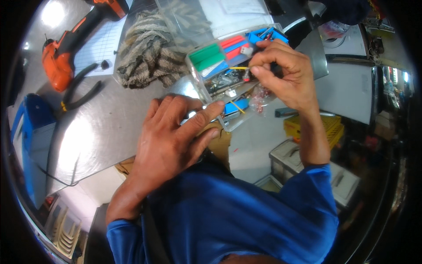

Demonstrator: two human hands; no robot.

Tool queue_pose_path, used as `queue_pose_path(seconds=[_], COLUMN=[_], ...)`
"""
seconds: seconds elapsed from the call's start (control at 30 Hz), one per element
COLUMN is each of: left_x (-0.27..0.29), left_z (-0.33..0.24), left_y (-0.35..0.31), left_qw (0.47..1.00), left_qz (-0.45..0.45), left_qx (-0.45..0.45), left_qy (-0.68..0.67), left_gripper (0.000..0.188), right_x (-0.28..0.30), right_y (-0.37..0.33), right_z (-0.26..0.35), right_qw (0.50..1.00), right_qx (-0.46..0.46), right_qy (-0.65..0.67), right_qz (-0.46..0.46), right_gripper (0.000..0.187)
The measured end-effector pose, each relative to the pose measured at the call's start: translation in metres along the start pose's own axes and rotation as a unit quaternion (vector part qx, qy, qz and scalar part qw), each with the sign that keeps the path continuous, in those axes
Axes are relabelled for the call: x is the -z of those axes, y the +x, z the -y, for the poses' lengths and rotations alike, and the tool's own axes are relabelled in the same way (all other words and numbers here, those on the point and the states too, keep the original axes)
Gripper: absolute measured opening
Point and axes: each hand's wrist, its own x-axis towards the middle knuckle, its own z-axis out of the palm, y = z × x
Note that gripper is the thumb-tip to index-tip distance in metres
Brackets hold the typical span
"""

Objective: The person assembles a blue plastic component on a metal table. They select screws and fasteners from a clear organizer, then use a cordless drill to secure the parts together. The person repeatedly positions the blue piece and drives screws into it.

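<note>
I inspected the metal table point(99, 125) by head camera and recorded the items by size. The clear compartment box point(198, 83) stood open at the table's edge, beyond the person's hands, with green, red and blue pieces inside. A crumpled striped cloth point(147, 50) lay just left of it. The orange drill point(59, 66) lay farther left. The left hand point(169, 130) was half spread, its thumb at the box's near left corner; I could not tell whether it gripped the wall. The right hand point(283, 72) was over the box's right part, thumb and forefinger pinched on a thin yellow strip point(238, 67). The black-handled pliers point(81, 90) lay beside the drill. A small red part point(246, 79) showed just below the pinching fingertips; I could not identify it.
</note>
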Motion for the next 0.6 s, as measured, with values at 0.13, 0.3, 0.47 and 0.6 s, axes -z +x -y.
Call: queue_pose_path(seconds=[0.13,0.3,0.47,0.6], left_x=[0.002,0.0,-0.014,-0.03], left_z=[0.0,-0.004,-0.008,-0.011], left_y=[0.001,0.019,0.063,0.072], left_qw=[1.0,0.994,0.989,0.984], left_qz=[-0.002,-0.095,-0.135,-0.155], left_qx=[-0.006,0.012,-0.033,-0.022], left_qy=[-0.002,-0.051,0.059,0.086], left_gripper=[0.055,0.032,0.021,0.021], right_x=[0.0,-0.003,-0.007,-0.012], right_y=[-0.001,-0.004,-0.004,-0.005], right_z=[-0.003,-0.007,-0.005,-0.004], right_qw=[1.0,0.998,0.996,0.996], right_qx=[-0.001,-0.013,-0.013,0.01], right_qy=[0.025,0.055,0.073,0.068], right_qz=[-0.005,-0.027,-0.041,-0.063], right_gripper=[0.008,0.009,0.009,0.008])
